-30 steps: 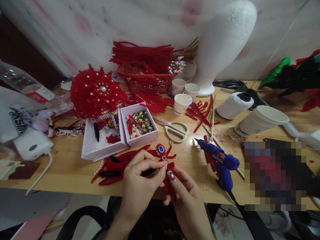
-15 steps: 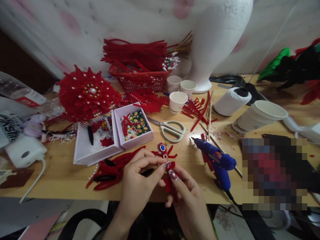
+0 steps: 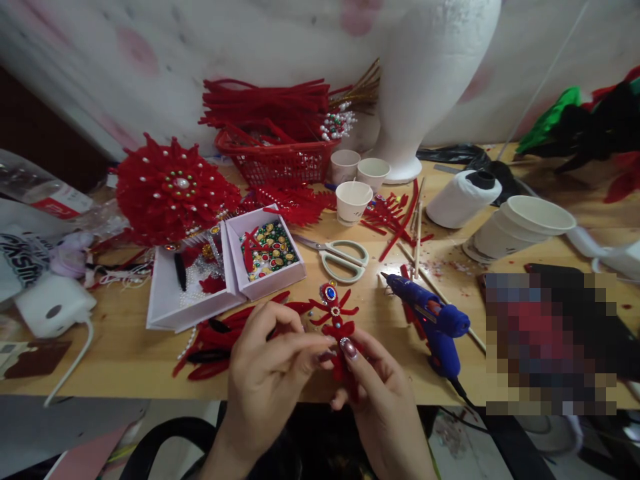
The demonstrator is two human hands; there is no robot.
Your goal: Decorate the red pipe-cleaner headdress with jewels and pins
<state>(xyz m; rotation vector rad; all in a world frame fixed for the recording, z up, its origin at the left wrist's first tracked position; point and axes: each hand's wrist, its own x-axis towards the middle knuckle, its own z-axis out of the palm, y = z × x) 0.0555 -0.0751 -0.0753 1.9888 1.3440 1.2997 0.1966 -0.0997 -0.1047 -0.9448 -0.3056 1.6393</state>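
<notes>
A red chenille-stem ornament with a blue gem, a ringed stone and small beads stands up from my right hand, whose thumb and fingers pinch its lower part. My left hand is just left of it, thumb and forefinger pinched together; what is between the fingertips, if anything, is too small to make out. Behind the left hand lies a bundle of red chenille pieces with black clips. A white box of beads and gems sits beyond that hand. Right of my hands rests a blue glue gun.
Green-handled scissors, paper cups and a thread cone stand farther back. A red basket of chenille stems and a white foam head line the wall. At left is a large red flower ornament.
My left hand has drawn back slightly left and down from the ornament. The ornament's gemmed top now shows above my fingers. My right hand keeps its grip.
</notes>
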